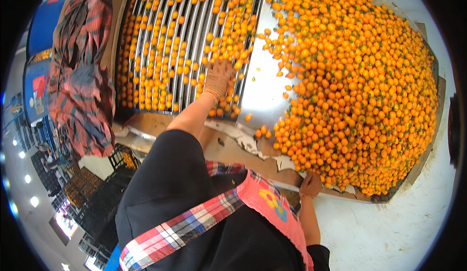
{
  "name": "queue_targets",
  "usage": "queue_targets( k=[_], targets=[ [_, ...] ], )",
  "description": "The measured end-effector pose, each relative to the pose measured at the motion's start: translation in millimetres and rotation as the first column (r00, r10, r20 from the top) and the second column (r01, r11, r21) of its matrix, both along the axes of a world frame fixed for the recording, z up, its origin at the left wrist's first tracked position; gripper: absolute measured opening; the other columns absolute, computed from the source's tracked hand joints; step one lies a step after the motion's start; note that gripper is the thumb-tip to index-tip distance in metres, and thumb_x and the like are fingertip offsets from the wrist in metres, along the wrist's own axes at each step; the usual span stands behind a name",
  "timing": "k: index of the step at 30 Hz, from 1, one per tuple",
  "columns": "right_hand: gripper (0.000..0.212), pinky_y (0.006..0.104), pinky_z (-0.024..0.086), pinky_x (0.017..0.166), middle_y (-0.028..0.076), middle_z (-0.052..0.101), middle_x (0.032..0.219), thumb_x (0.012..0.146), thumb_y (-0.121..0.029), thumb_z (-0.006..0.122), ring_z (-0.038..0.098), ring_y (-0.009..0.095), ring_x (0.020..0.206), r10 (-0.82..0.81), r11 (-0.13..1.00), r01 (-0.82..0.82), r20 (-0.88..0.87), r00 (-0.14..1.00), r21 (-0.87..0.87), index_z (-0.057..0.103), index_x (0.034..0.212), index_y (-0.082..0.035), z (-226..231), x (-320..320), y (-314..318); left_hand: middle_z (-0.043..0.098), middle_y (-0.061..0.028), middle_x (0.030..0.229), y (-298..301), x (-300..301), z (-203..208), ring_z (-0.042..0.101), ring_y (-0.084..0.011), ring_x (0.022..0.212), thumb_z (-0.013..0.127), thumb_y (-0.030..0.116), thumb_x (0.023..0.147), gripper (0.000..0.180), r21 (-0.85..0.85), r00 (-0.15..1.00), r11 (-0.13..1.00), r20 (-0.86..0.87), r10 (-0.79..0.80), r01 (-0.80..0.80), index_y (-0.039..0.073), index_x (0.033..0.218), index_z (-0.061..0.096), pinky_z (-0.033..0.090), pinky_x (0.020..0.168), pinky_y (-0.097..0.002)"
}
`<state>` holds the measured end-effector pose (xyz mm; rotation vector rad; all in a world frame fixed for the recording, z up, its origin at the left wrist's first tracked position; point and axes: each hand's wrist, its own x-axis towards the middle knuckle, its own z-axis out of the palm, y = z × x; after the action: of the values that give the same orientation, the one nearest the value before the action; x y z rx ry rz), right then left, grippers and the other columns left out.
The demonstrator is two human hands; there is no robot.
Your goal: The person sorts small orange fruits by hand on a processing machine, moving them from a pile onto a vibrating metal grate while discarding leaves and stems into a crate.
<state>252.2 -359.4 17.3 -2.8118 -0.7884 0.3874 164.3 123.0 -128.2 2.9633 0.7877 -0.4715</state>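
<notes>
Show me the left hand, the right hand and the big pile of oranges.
left hand (219,76), head view, back of the hand, over fruit on the rollers.
right hand (310,185), head view, back of the hand, at the tray's edge.
pile of oranges (360,81), head view, middle of the heap.

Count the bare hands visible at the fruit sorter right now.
2: left hand on the small orange fruits over the roller bed; right hand at the pile's near edge.

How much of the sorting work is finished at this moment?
Done: many small orange fruits already lie spread across the metal roller bed. In hand: the left hand rests on fruit on the rollers, the right hand at the tray edge. Left: a big heap remains unsorted.
</notes>
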Motion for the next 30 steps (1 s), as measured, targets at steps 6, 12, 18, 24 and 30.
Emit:
queue_targets(
  k=[6,12,18,24,30],
  targets=[
    [0.033,0.0446,0.047,0.066,0.014,0.063,0.081,0.095,-0.025,0.042,0.06,0.035,0.075,-0.054,0.997,0.052,-0.035,0.998,-0.063,0.066,0.083,-0.008,4,1,7,0.022,-0.0002,0.154,65,75,2,0.013,-0.0296,0.144,0.063,0.037,0.082,0.063,-0.18,0.834,0.913,-0.37,-0.408,0.367,0.03,0.139,0.037,0.009,0.114,-0.0584],
    [0.028,0.0426,0.047,0.067,0.013,0.063,0.081,0.092,-0.022,0.044,0.059,0.034,0.076,0.012,0.999,-0.015,-0.054,0.998,-0.051,0.066,0.084,-0.006,1,5,5,0.04,-0.0062,0.136,141,29,-2,0.027,-0.0334,0.135,0.055,0.038,0.088,0.034,0.166,0.961,0.968,-0.176,0.214,-0.186,0.016,0.115,0.058,0.022,0.103,-0.0624],
    [0.024,0.0437,0.047,0.065,0.014,0.062,0.08,0.091,-0.018,0.046,0.059,0.034,0.073,0.024,0.999,-0.025,-0.075,0.997,-0.023,0.064,0.083,-0.005,0,3,8,0.032,-0.0045,0.148,201,77,-28,0.022,-0.03,0.139,0.059,0.041,0.088,0.046,0.258,0.965,0.954,0.25,0.085,-0.151,0.028,0.131,0.045,0.02,0.11,-0.0556],
    [0.026,0.044,0.046,0.068,0.015,0.061,0.08,0.09,-0.02,0.045,0.058,0.035,0.075,0.045,0.995,-0.054,-0.104,0.994,-0.084,0.064,0.083,-0.004,3,10,7,0.013,0.0015,0.156,191,157,-23,0.007,-0.0304,0.143,0.052,0.042,0.089,0.062,0.074,0.965,0.991,-0.248,-0.089,0.11,0.036,0.145,0.027,0.013,0.109,-0.065],
    [0.026,0.0437,0.047,0.071,0.016,0.062,0.083,0.091,-0.021,0.045,0.058,0.036,0.079,0.044,0.994,-0.057,-0.125,0.991,-0.096,0.064,0.085,-0.004,-2,8,-1,0.029,-0.0006,0.15,193,68,-35,0.025,-0.0385,0.134,0.035,0.066,0.09,0.063,0.326,0.959,0.909,-0.027,0.282,-0.258,0.032,0.144,0.028,0.025,0.102,-0.0669]
  ],
)
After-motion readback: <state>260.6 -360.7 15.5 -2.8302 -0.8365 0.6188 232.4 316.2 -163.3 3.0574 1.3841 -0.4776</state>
